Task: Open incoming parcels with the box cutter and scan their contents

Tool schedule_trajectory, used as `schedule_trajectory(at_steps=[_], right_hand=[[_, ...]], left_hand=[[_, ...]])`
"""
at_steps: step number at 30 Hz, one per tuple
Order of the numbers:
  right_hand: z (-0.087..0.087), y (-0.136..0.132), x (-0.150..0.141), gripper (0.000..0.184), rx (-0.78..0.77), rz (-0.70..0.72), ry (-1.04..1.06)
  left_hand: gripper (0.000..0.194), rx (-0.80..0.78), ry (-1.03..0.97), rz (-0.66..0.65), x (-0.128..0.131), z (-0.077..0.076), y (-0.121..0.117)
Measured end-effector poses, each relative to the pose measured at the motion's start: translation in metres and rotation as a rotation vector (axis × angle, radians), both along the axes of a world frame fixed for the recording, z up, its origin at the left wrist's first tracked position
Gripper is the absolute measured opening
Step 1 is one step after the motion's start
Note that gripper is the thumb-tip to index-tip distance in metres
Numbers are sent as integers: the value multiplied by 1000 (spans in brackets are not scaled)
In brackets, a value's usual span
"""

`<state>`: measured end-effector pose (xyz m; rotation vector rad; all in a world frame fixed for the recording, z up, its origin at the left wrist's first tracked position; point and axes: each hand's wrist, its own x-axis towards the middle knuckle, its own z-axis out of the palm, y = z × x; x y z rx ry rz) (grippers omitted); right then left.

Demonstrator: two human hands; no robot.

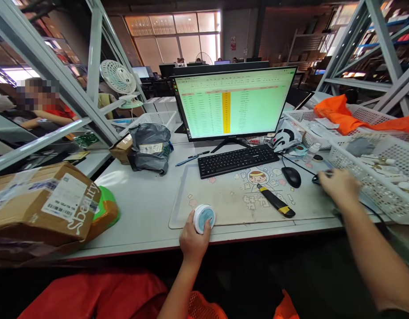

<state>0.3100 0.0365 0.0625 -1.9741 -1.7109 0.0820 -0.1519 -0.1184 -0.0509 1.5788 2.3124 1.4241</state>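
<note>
My left hand [192,239] is closed around a small round white jar with a pale blue lid [203,217], held at the front edge of the desk mat [231,199]. My right hand [339,186] reaches out to the right over the desk, blurred, its fingers on a dark object [319,178] beside the white mesh basket [367,188]. A black and yellow utility knife [276,201] lies on the mat between my hands. A black mouse [291,176] and black keyboard [235,160] sit behind it.
A monitor [232,104] showing a spreadsheet stands at the back. A grey plastic parcel [150,148] and a cardboard box [41,204] lie at the left. White baskets with orange cloth [340,115] fill the right. Another person [41,104] sits far left behind shelving.
</note>
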Motion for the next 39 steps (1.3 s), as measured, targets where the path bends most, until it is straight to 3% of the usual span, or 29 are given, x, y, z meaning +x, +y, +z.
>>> schedule_trajectory(at_steps=[5, 7, 9, 20, 30, 39], right_hand=[[-28, 77, -121, 42, -82, 288, -153], [-38, 99, -153, 47, -55, 300, -202], [-45, 113, -167, 48, -47, 280, -235], [-72, 131, -158, 61, 16, 192, -282], [-82, 137, -153, 57, 134, 229, -219], [-83, 138, -150, 51, 129, 216, -167]], left_hand=[[60, 9, 81, 6, -1, -5, -1], [60, 25, 113, -4, -3, -5, -1], [59, 58, 154, 4, -4, -6, -1], [53, 159, 345, 21, -5, -9, 1], [56, 30, 234, 68, -9, -13, 0], [60, -155, 142, 180, -5, -9, 0]])
